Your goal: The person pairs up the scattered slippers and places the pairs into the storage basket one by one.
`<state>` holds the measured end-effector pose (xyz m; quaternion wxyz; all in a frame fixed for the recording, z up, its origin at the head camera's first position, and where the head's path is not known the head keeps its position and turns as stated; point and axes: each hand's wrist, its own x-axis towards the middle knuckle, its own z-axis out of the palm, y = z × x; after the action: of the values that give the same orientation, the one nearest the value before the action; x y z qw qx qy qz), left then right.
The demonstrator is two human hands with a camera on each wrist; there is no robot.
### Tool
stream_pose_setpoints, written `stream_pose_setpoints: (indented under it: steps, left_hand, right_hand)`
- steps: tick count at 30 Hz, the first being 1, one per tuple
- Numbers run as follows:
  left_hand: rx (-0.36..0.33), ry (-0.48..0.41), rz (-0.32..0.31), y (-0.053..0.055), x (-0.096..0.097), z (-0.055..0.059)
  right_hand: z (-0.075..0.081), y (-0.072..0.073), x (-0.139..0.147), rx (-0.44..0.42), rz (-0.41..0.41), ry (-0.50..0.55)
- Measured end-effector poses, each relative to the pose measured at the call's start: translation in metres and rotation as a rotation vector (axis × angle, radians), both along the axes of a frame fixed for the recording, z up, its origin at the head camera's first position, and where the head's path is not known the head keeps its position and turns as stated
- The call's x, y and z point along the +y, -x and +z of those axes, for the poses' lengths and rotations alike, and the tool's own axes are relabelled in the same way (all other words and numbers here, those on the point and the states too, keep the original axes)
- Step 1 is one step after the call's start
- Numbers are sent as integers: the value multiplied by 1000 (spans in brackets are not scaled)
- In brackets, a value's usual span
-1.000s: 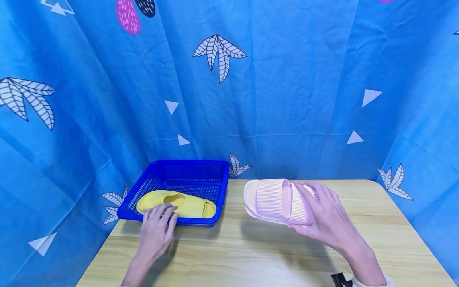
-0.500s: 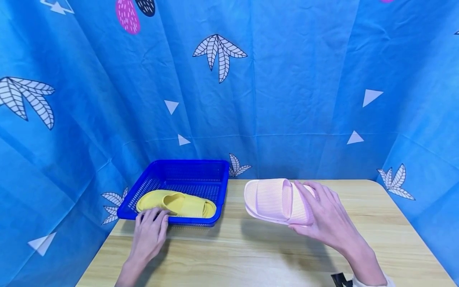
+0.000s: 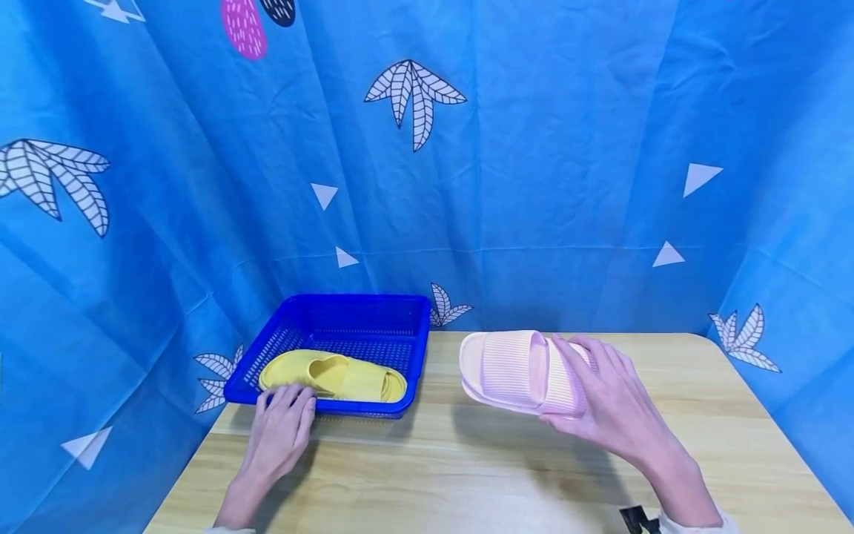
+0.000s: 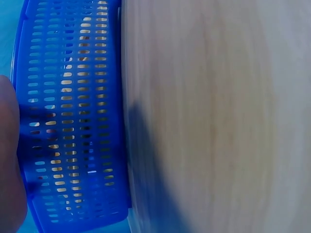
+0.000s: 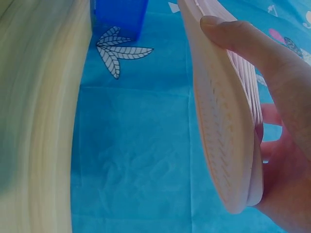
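A pair of pale pink slippers [image 3: 510, 371] with ribbed straps is stacked together, held above the table by my right hand [image 3: 610, 397]. In the right wrist view the thumb lies along the textured sole [image 5: 221, 136], with fingers round the other side. On the left, yellow slippers [image 3: 363, 380] lie inside a blue perforated plastic basket [image 3: 416, 356]. My left hand [image 3: 280, 430] is at the basket's near rim, fingers bent over it beside the yellow slippers. In the left wrist view only part of that hand [image 4: 8, 160] shows, next to the basket's slotted side.
The basket stands at the back left of a light wooden table [image 3: 427, 482]. A blue patterned curtain [image 3: 534, 185] encloses the back and both sides. A small black object [image 3: 637, 518] shows by the right sleeve.
My left hand has drawn back from the yellow slippers, shifting left and toward me to the basket's near rim. My right hand keeps holding the pink slippers in place. The head view shifts slightly.
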<state>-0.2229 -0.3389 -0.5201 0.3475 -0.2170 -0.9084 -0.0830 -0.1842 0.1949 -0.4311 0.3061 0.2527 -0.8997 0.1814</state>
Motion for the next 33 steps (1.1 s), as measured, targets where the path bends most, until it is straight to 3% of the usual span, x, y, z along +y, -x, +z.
stream_pose_setpoints:
  steps: [8,14,26,33]
  left_hand:
    - [-14,-5,3,0,-1,-1]
    - [-12,-14,-4,-1,0,0]
    - [-29,-31,25,-1,1,1]
    - [-33,-34,14,-1,4,1]
  right_hand:
    - [-8,-1,-2,27,4,9]
    - [-8,3,-7,-3,-8,18]
    - [6,23,-36,15,3,12]
    - [20,35,-58,-41,10,17]
